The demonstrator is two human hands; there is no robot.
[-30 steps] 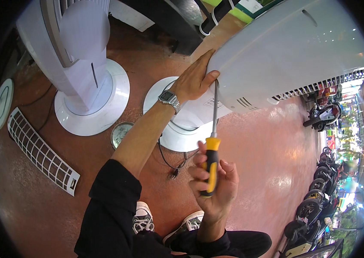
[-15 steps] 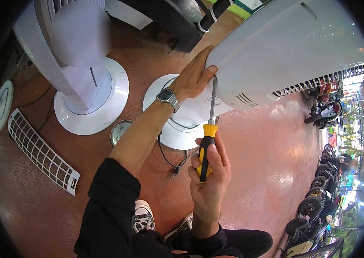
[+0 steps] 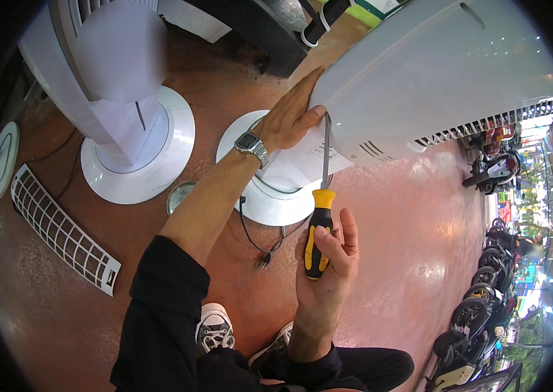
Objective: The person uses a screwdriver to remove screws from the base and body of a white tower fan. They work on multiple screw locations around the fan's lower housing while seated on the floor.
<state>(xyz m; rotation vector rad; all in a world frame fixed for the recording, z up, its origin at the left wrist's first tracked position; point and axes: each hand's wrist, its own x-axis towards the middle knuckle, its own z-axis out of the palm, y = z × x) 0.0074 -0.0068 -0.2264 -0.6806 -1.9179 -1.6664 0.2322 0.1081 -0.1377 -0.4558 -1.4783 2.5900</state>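
Note:
A tall white tower fan [image 3: 414, 78] with slotted vents leans in from the upper right, above a round white base [image 3: 283, 208]. My left hand [image 3: 289, 117], a silver watch on its wrist, lies against the fan's lower side, fingers stretched out and partly hidden along its edge, thumb by the seam. In my right hand [image 3: 332, 261] is a screwdriver [image 3: 322, 209] with a black and yellow handle. Its shaft points upward, and the tip meets the fan's lower edge just beside my left thumb. Two fingers of the right hand stand away from the handle.
A second white tower unit [image 3: 116, 127] on a round base stands at left. A curved white grille [image 3: 64, 228] lies on the reddish floor. Near my forearm sits a small round dish [image 3: 178, 196]. A power cord with plug [image 3: 265, 260] trails below the base. Parked motorcycles [image 3: 479, 307] line the right.
My right hand and the screwdriver handle have shifted slightly right, so the shaft stands more upright. Two right fingers have loosened from the handle. My left hand stays on the fan.

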